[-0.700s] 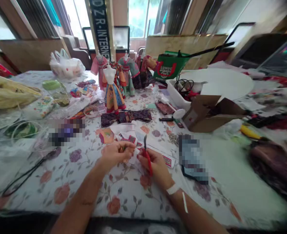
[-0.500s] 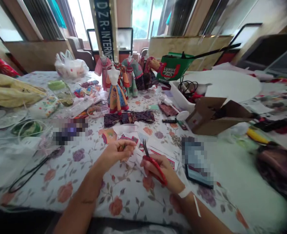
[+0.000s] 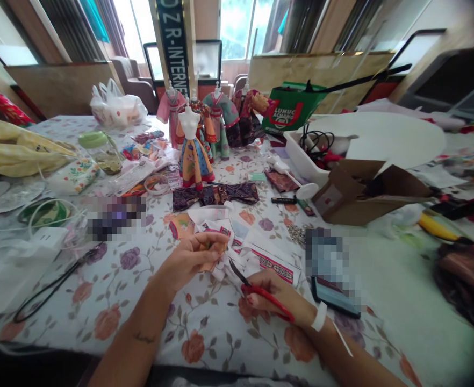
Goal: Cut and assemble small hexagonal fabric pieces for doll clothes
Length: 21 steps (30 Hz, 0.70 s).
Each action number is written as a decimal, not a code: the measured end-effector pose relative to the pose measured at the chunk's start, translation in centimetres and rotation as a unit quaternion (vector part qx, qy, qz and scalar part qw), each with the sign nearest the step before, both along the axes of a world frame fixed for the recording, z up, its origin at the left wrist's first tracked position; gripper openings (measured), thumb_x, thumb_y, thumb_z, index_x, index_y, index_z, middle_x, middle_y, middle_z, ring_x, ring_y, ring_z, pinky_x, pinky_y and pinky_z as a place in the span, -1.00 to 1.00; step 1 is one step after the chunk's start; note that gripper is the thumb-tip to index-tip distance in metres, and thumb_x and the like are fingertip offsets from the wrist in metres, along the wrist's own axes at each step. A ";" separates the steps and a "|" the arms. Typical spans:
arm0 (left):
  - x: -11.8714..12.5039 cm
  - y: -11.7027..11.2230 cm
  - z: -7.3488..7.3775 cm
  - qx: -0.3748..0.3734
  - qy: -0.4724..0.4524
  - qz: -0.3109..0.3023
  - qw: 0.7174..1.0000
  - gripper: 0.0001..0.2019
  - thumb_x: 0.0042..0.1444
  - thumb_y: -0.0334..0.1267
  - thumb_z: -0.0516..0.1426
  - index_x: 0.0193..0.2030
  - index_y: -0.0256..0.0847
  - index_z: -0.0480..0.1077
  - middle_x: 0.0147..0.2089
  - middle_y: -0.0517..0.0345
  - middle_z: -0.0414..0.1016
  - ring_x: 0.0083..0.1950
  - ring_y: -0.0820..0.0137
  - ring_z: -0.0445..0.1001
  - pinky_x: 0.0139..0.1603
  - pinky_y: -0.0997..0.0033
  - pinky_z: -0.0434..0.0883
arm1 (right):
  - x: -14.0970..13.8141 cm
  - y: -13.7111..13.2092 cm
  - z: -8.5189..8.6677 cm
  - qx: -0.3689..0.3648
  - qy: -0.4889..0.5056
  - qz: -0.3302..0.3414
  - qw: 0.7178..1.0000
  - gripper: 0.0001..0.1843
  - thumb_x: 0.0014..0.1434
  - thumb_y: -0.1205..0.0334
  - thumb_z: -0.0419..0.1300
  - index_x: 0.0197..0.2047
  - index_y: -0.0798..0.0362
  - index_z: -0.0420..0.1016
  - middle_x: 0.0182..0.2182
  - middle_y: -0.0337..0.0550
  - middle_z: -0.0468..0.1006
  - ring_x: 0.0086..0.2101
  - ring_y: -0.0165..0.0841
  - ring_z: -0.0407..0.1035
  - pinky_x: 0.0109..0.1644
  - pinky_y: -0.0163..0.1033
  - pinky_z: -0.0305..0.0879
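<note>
While your left grip [image 3: 189,258] pinches a small orange fabric piece [image 3: 210,261], right grip [image 3: 282,293]: closed around red-handled scissors [image 3: 257,291]
Blades [image 3: 240,273]: pointing up-left toward that piece, tips near your left grip; whether parted, can't tell
Red-bordered printed strip [image 3: 276,267]: lying on the floral-covered tabletop [image 3: 132,279], just beyond your right grip
Dark patterned cloth [image 3: 237,194]: farther out, in front of the white-torsoed dress form [image 3: 189,126]
Cardboard box [image 3: 350,201]: farther right, open at the top

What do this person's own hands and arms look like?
The left hand and right hand are gloveless, forearms sleeveless. A white band sits on the right wrist, a narrow white strip beside it; the left forearm bears a small dark marking.
</note>
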<state>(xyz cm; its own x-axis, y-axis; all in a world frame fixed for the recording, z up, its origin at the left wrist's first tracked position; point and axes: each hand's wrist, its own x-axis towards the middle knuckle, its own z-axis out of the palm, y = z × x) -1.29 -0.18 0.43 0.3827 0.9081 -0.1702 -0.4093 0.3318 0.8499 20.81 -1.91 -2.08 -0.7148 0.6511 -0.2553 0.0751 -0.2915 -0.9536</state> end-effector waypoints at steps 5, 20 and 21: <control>0.3 0.1 0.0 -0.024 -0.020 -0.012 0.999 -0.68 -0.14 -0.39 0.33 -0.16 -0.23 0.55 -0.43 0.24 0.30 -0.61 0.71 0.07 -0.63 0.59 -0.05 | -0.2 0.1 0.3 0.000 -0.016 0.001 1.000 -0.49 -0.05 -0.18 0.29 -0.58 0.16 0.41 -0.65 -0.19 0.48 -0.67 -0.49 0.28 -0.67 -0.43 0.06; 0.7 0.1 -0.3 -0.043 -0.072 -0.034 0.996 -0.69 -0.12 -0.43 0.30 -0.15 -0.25 0.56 -0.45 0.24 0.26 -0.63 0.73 0.09 -0.66 0.64 -0.02 | -0.2 0.2 -0.3 -0.010 -0.008 -0.010 1.000 -0.51 0.00 -0.14 0.28 -0.59 0.15 0.37 -0.63 -0.15 0.52 -0.69 -0.49 0.28 -0.68 -0.43 0.06; 0.7 0.1 -0.3 -0.042 -0.074 -0.035 0.996 -0.69 -0.11 -0.44 0.29 -0.15 -0.25 0.55 -0.44 0.24 0.27 -0.64 0.73 0.10 -0.65 0.64 -0.01 | -0.2 0.2 -0.3 -0.010 -0.009 -0.012 1.000 -0.51 -0.01 -0.14 0.28 -0.59 0.15 0.37 -0.63 -0.15 0.53 -0.69 -0.50 0.28 -0.69 -0.44 0.05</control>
<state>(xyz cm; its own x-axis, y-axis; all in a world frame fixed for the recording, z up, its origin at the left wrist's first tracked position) -0.61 -0.10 0.12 0.4718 0.8630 -0.1807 -0.5014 0.4312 0.7501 20.59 -1.70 -2.36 -0.6944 0.6621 -0.2818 0.0859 -0.3125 -0.9460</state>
